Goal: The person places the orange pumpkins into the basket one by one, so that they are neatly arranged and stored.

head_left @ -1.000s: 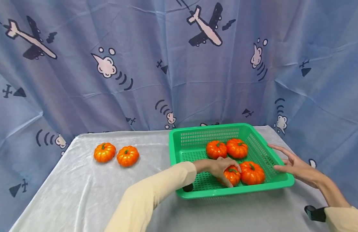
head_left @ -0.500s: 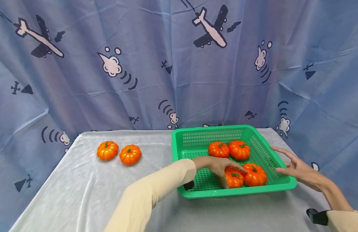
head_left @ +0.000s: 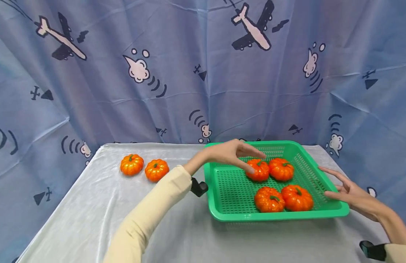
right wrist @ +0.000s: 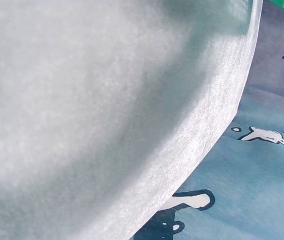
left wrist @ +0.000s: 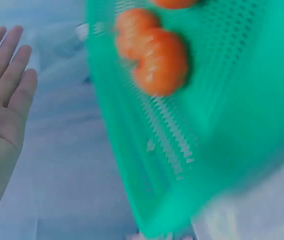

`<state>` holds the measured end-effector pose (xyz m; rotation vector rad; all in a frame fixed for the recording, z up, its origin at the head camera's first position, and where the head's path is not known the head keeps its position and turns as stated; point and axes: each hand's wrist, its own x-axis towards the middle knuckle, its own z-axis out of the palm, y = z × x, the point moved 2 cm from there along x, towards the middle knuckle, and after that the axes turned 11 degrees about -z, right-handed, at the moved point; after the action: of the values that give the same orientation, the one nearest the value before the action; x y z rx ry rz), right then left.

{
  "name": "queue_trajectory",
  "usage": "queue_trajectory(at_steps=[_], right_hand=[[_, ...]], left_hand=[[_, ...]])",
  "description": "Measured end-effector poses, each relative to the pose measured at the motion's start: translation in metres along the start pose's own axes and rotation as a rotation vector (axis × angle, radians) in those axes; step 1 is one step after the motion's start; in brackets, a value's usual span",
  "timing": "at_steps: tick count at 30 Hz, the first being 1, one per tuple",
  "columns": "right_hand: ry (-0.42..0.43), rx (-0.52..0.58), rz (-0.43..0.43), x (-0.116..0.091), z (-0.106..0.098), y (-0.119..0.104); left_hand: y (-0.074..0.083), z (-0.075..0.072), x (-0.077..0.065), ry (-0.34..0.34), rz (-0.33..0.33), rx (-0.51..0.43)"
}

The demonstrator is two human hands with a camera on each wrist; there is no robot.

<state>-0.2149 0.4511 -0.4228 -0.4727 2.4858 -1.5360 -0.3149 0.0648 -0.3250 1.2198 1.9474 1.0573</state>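
Basket [head_left: 242, 217]: four pumpkins [head_left: 269, 200] inside, all released; left hand [head_left: 230, 152] now lifted off front-left one, fingers apart, above; right hand [head_left: 358, 197] spread at right rim; two loose pumpkins [head_left: 156, 170] left of basket

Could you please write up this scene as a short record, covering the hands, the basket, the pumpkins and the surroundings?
Left hand: above the basket's left part, palm empty, fingers extended
Right hand: at the right rim of the green basket, fingers spread
Basket contents: four orange pumpkins, two at the back, two at the front
Outside basket: two shiny orange pumpkins, left of the basket
Surface: white cloth
Background: blue curtain with printed airplanes
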Motion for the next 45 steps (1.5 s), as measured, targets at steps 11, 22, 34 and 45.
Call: queue_trajectory(at_steps=[11,22,34,45], right_hand=[[-0.001,-0.022,0.014,0.004,-0.001,0.003],[0.0,0.028,0.029,0.01,0.002,0.01],[0.026,0.008,0.047,0.005,0.003,0.015],[-0.06,0.169,-0.013,0.005,-0.001,0.015]], left_hand=[[-0.083,-0.066,-0.138,0.436,-0.063,-0.099],[-0.155,-0.102,-0.26,0.735,-0.249,-0.219],[-0.212,-0.098,-0.297,0.865,-0.382,-0.194],[-0.235,-0.099,-0.278,0.869,-0.43,-0.163]])
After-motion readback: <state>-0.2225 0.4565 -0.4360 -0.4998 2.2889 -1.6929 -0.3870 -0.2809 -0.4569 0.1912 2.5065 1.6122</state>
